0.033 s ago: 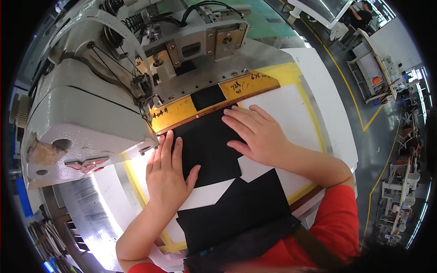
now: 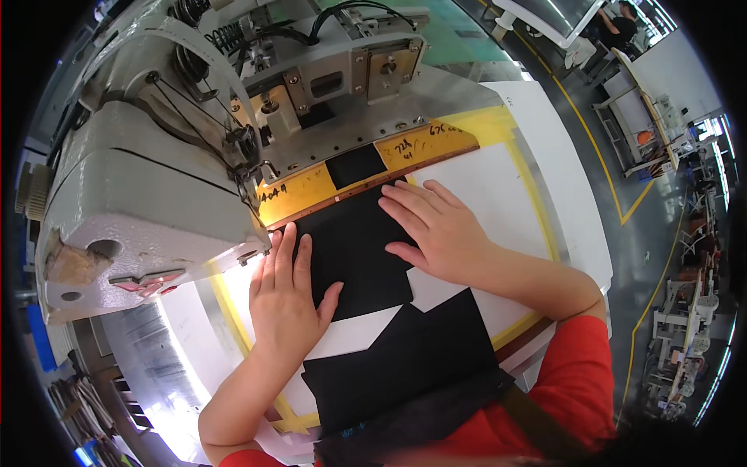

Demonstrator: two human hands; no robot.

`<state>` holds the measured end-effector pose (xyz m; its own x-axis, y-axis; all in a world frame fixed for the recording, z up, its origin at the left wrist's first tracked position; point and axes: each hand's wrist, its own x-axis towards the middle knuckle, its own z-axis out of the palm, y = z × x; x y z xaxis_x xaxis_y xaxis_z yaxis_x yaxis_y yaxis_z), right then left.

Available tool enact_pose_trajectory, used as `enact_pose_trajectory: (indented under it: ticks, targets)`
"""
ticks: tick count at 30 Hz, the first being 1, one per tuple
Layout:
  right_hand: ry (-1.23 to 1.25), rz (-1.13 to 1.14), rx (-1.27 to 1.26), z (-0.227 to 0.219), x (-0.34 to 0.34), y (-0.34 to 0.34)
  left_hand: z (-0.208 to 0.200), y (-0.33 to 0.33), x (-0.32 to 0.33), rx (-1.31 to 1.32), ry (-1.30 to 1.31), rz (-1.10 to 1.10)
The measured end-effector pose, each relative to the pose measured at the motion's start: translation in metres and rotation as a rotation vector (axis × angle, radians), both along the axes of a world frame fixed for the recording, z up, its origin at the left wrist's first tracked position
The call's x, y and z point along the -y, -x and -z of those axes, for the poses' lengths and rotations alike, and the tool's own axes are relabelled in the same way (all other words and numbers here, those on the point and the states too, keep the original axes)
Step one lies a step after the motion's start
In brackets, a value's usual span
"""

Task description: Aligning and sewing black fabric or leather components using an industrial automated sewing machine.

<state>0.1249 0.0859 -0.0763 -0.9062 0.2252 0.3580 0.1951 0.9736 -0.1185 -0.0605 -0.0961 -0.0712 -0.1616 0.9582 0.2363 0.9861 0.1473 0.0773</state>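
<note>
A black fabric panel (image 2: 354,253) lies flat, its far edge along the wooden lip of a yellow clamp plate (image 2: 428,148). On the panel's left edge rests my left hand (image 2: 288,292), palm down with the thumb apart. Opposite it, my right hand (image 2: 436,233) lies flat on the right part of the panel, fingers stretched toward the plate. Neither hand grips anything. Closer to me a second black piece (image 2: 412,350) sits on the white work surface (image 2: 494,183), its near end by my clothing.
The grey sewing machine head (image 2: 148,202) stands close to my left fingertips. Beyond the plate is a metal carriage (image 2: 358,78) with cables. Yellow tape (image 2: 537,210) borders the work surface. A person (image 2: 618,31) is at the far right, near a workbench (image 2: 634,117).
My right hand has shifted very slightly to the left on the panel. Nothing else has visibly moved.
</note>
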Motion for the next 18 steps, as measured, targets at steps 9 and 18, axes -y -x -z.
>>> enact_pose_trajectory:
  ticks: [9, 18]
  targets:
    - [-0.126, -0.061, 0.077, -0.004, 0.003, 0.023, 0.003, -0.001, 0.000, 0.016, -0.012, -0.016]
    - [-0.042, -0.135, 0.062, 0.002, 0.015, 0.034, 0.001, -0.004, 0.002, 0.068, -0.007, -0.023]
